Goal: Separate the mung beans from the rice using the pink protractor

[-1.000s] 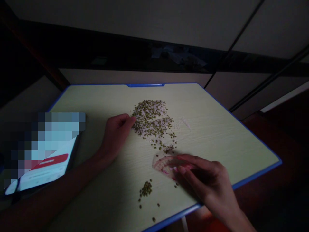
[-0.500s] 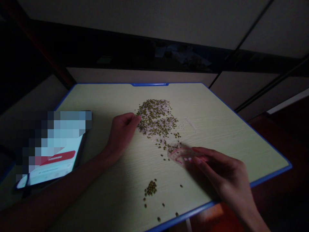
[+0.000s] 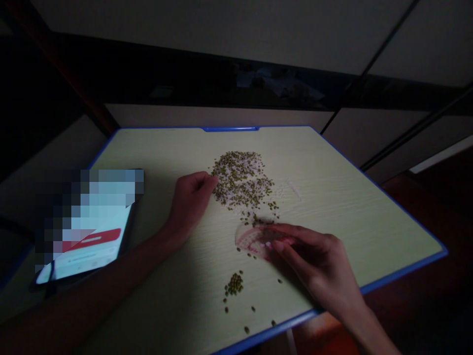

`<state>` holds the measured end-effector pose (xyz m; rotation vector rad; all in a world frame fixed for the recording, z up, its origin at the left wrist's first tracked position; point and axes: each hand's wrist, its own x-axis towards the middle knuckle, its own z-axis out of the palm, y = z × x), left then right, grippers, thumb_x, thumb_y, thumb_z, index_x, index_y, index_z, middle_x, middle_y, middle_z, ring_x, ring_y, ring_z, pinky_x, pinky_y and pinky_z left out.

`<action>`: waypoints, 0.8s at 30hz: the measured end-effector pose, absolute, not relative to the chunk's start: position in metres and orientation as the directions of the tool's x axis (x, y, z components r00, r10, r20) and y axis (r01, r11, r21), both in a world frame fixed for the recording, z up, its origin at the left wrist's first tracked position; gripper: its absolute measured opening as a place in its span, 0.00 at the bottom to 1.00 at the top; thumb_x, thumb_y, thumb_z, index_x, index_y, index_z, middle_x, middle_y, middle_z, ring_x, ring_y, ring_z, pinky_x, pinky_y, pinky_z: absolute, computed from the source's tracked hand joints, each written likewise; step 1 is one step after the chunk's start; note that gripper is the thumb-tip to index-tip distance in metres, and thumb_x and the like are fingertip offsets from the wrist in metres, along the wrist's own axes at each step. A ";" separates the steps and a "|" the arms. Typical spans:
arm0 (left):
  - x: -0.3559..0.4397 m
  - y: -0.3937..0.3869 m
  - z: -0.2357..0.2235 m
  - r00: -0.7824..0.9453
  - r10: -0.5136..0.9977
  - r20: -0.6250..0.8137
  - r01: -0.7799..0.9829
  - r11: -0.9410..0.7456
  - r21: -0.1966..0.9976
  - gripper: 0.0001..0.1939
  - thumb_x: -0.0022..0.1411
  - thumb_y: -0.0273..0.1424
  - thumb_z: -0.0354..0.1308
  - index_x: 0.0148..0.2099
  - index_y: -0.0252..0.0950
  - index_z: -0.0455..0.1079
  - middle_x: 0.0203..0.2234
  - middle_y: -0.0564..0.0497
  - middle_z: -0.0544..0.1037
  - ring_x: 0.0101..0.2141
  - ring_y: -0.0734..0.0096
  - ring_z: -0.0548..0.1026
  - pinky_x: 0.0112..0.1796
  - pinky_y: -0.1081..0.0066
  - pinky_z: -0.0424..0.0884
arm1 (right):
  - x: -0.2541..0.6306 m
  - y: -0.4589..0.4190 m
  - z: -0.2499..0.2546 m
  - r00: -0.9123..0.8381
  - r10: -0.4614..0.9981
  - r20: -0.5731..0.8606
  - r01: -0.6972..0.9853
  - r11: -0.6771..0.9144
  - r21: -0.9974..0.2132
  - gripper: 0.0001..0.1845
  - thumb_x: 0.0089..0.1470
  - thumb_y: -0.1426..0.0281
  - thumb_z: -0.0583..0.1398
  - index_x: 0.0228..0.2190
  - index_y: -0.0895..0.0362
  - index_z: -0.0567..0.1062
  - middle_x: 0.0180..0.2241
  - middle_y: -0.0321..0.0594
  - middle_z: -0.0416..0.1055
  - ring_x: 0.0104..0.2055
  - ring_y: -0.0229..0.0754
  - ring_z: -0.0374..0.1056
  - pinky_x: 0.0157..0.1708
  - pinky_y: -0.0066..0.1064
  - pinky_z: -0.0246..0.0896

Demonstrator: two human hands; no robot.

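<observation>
My right hand (image 3: 318, 259) pinches a clear plastic protractor (image 3: 248, 240) with pink markings, held low over the board at the near side of the pile. The pile (image 3: 239, 170) mixes green mung beans with pale, rice-like grains. Against the pile's left edge rests my left hand (image 3: 192, 199), fingers curled closed; whether anything is in them is hidden. Closer to me lies a small cluster of mung beans (image 3: 234, 284), with several loose beans around it. A few beans sit just under the protractor's lower edge.
A lit phone or tablet (image 3: 92, 254) leans at the left, partly pixelated. The pale wood-patterned tabletop (image 3: 166, 148) has a blue rim. A thin clear strip (image 3: 294, 189) and scattered pale grains lie right of the pile. Dark panels stand behind.
My right hand has slid the protractor leftward across the board, below the pile. My left hand has stayed in nearly the same place by the pile's edge. The view has shifted slightly.
</observation>
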<state>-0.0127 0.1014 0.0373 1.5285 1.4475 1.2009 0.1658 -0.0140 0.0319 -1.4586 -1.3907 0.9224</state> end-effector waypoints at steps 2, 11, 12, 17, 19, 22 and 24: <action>-0.013 0.101 0.037 -0.058 0.988 0.146 0.330 -0.118 0.936 0.18 0.51 0.32 0.52 0.14 0.38 0.51 0.07 0.59 0.53 0.13 0.79 0.51 0.16 0.72 0.46 | 0.163 -0.017 0.034 0.063 0.996 0.063 0.349 0.037 -0.936 0.10 0.47 0.70 0.60 0.35 0.56 0.78 0.29 0.39 0.79 0.25 0.39 0.73 0.23 0.27 0.68; -0.013 0.100 0.039 -0.051 0.990 0.133 0.314 -0.110 0.943 0.17 0.50 0.32 0.53 0.14 0.38 0.52 0.07 0.60 0.53 0.13 0.79 0.50 0.16 0.72 0.45 | 0.161 -0.032 0.041 0.101 0.985 0.137 0.358 0.093 -0.929 0.09 0.46 0.73 0.60 0.33 0.54 0.78 0.25 0.35 0.78 0.25 0.38 0.73 0.24 0.25 0.69; -0.013 0.100 0.039 -0.051 0.990 0.135 0.315 -0.112 0.943 0.17 0.50 0.32 0.53 0.14 0.38 0.52 0.07 0.60 0.53 0.13 0.79 0.50 0.16 0.71 0.45 | 0.164 -0.034 0.041 0.167 0.973 0.161 0.355 0.093 -0.930 0.09 0.46 0.73 0.61 0.32 0.53 0.77 0.23 0.33 0.77 0.24 0.37 0.73 0.23 0.24 0.69; -0.013 0.102 0.038 -0.039 0.988 0.149 0.324 -0.129 0.937 0.18 0.51 0.32 0.53 0.14 0.38 0.51 0.07 0.60 0.53 0.13 0.79 0.50 0.16 0.71 0.45 | 0.178 -0.050 0.038 0.385 0.890 0.245 0.439 0.057 -0.897 0.07 0.43 0.74 0.62 0.29 0.52 0.73 0.21 0.30 0.74 0.21 0.34 0.71 0.21 0.19 0.68; -0.013 0.102 0.038 -0.037 0.987 0.157 0.327 -0.137 0.935 0.18 0.51 0.32 0.53 0.14 0.38 0.51 0.07 0.59 0.53 0.13 0.79 0.50 0.16 0.71 0.46 | 0.179 -0.060 0.036 0.427 0.866 0.261 0.482 0.026 -0.876 0.04 0.42 0.72 0.63 0.24 0.53 0.71 0.20 0.31 0.72 0.20 0.33 0.70 0.18 0.19 0.66; -0.013 0.102 0.037 -0.039 0.986 0.161 0.328 -0.140 0.934 0.18 0.50 0.32 0.53 0.14 0.38 0.51 0.07 0.59 0.53 0.13 0.79 0.50 0.16 0.71 0.45 | 0.174 -0.073 0.033 0.542 0.799 0.260 0.540 -0.095 -0.836 0.05 0.43 0.69 0.62 0.22 0.54 0.69 0.17 0.31 0.69 0.17 0.33 0.65 0.15 0.20 0.61; -0.013 0.102 0.037 -0.040 0.987 0.156 0.324 -0.135 0.936 0.18 0.50 0.32 0.53 0.14 0.38 0.51 0.07 0.60 0.53 0.13 0.79 0.50 0.16 0.71 0.45 | 0.168 -0.081 0.031 0.580 0.771 0.264 0.579 -0.162 -0.799 0.09 0.43 0.65 0.62 0.19 0.54 0.69 0.13 0.31 0.65 0.14 0.33 0.61 0.14 0.22 0.57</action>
